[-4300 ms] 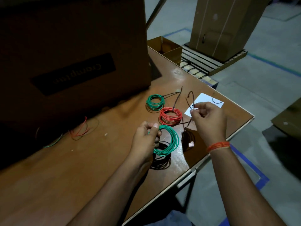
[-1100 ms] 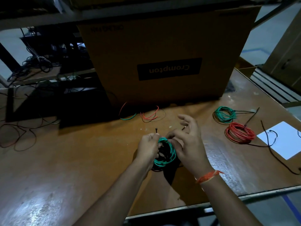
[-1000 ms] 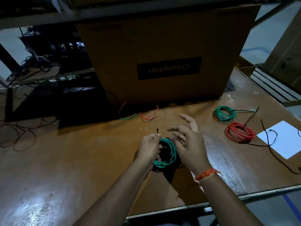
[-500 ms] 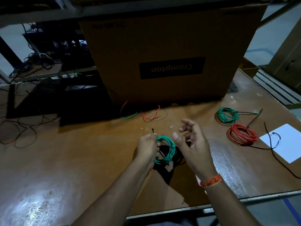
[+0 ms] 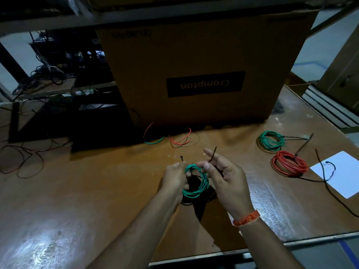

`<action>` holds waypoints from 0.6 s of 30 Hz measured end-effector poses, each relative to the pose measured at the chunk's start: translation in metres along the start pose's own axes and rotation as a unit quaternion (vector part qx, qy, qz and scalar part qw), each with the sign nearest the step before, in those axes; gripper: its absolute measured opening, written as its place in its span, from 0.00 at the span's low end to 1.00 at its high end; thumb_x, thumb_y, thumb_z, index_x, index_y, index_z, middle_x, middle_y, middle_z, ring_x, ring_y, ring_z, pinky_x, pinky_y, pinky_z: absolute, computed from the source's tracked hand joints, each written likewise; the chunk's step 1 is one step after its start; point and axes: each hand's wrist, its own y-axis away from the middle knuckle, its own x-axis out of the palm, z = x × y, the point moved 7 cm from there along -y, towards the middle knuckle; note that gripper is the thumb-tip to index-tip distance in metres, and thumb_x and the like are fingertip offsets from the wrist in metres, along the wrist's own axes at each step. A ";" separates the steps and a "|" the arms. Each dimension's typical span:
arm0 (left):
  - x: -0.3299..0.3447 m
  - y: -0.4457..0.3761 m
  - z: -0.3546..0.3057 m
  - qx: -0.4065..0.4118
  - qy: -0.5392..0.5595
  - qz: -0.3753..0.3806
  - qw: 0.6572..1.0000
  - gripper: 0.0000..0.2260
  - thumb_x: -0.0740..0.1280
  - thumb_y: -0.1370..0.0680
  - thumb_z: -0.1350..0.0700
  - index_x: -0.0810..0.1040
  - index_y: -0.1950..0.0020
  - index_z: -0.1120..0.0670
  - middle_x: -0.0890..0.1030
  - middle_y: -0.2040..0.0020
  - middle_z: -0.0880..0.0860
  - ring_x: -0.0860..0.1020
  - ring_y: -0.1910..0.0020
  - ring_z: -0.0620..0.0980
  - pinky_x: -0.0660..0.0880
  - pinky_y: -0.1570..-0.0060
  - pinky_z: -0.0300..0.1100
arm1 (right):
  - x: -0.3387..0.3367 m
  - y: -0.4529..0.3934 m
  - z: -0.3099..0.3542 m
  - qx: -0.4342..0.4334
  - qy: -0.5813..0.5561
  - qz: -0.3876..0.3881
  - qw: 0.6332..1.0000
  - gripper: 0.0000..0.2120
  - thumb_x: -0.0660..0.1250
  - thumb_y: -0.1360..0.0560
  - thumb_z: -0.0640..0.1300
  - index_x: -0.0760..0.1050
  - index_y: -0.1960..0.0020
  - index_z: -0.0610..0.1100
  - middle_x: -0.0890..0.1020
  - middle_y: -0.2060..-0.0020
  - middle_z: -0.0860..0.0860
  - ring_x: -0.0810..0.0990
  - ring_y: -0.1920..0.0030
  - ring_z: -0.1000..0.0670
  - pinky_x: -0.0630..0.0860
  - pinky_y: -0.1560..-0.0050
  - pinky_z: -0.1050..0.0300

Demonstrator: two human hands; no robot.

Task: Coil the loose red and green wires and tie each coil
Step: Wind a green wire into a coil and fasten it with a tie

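Third coil being tied, loose wire still waiting by the box.

Nearest me, above the desk (image 5: 81,206) and well in front of the box (image 5: 194,61), the left hand (image 5: 174,178) grips the green coil (image 5: 196,181) at its top edge while the right hand (image 5: 223,177) pinches a dark tie (image 5: 213,154) against it between thumb and forefinger, other fingers loosely spread; I judge this tie unfinished. Off to the right of the box, a red coil (image 5: 289,164) and a second green coil (image 5: 271,140) lie wound on the desk, dark ties trailing from them, apparently done. Right against the box foot, short loose red and green wires (image 5: 179,139) remain uncoiled, so work is left.
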 end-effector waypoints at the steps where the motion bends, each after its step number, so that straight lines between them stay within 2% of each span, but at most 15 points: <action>1: -0.001 -0.001 0.000 0.007 -0.016 -0.002 1.000 0.10 0.61 0.16 0.54 0.78 0.54 0.55 0.72 0.69 0.50 0.67 0.74 0.47 0.62 0.74 0.38 | 0.003 0.000 0.003 0.000 -0.009 0.006 1.000 0.14 0.67 0.19 0.39 0.77 0.34 0.45 0.87 0.52 0.62 0.84 0.47 0.60 0.78 0.44 0.66; 3: -0.001 -0.002 -0.002 0.021 -0.030 -0.004 0.999 0.12 0.61 0.16 0.54 0.77 0.57 0.55 0.72 0.71 0.49 0.69 0.72 0.48 0.65 0.69 0.41 | 0.007 -0.001 0.004 0.010 -0.032 0.017 0.999 0.12 0.67 0.19 0.39 0.74 0.36 0.46 0.88 0.56 0.53 0.86 0.50 0.56 0.78 0.45 0.63; 5: 0.000 0.000 -0.003 0.029 -0.026 -0.001 0.999 0.13 0.62 0.16 0.55 0.76 0.60 0.56 0.73 0.72 0.49 0.70 0.72 0.47 0.68 0.67 0.41 | 0.011 0.000 0.003 0.018 -0.037 0.029 0.999 0.07 0.67 0.19 0.38 0.74 0.41 0.43 0.88 0.58 0.50 0.87 0.51 0.52 0.79 0.46 0.60; 7: 0.000 0.003 -0.005 0.031 -0.017 0.006 0.999 0.14 0.62 0.16 0.55 0.76 0.61 0.56 0.74 0.74 0.49 0.71 0.75 0.46 0.67 0.71 0.38 | 0.015 0.001 0.001 0.034 -0.054 0.054 0.996 0.03 0.67 0.19 0.38 0.75 0.47 0.40 0.88 0.58 0.47 0.87 0.52 0.49 0.80 0.48 0.59; 10: 0.001 0.001 -0.004 0.029 -0.023 0.018 0.999 0.15 0.61 0.17 0.56 0.77 0.63 0.54 0.72 0.73 0.50 0.67 0.78 0.45 0.64 0.75 0.36 | 0.015 0.001 0.000 0.071 -0.109 0.062 0.990 0.04 0.68 0.20 0.37 0.77 0.51 0.36 0.87 0.61 0.43 0.86 0.59 0.45 0.82 0.54 0.57; 14: 0.004 0.002 -0.004 0.038 -0.023 0.034 0.998 0.17 0.61 0.17 0.55 0.77 0.65 0.52 0.74 0.69 0.54 0.70 0.73 0.49 0.67 0.68 0.42 | 0.013 -0.002 0.001 0.087 -0.117 0.041 0.988 0.06 0.69 0.20 0.40 0.80 0.55 0.38 0.84 0.67 0.46 0.81 0.66 0.53 0.76 0.63 0.65; 16: 0.004 0.004 -0.006 0.054 -0.051 0.039 0.996 0.17 0.60 0.16 0.54 0.76 0.64 0.51 0.75 0.70 0.50 0.69 0.75 0.45 0.64 0.72 0.38 | 0.008 -0.006 -0.002 0.089 -0.071 -0.009 0.993 0.06 0.70 0.20 0.41 0.82 0.55 0.41 0.84 0.67 0.48 0.81 0.67 0.58 0.74 0.65 0.68; 18: 0.006 0.009 -0.009 0.066 -0.069 0.059 0.994 0.15 0.58 0.15 0.55 0.77 0.60 0.52 0.71 0.72 0.47 0.64 0.78 0.43 0.60 0.76 0.36 | 0.004 -0.011 -0.006 0.087 -0.001 -0.059 0.994 0.05 0.70 0.21 0.42 0.84 0.54 0.44 0.85 0.66 0.51 0.83 0.66 0.58 0.76 0.65 0.67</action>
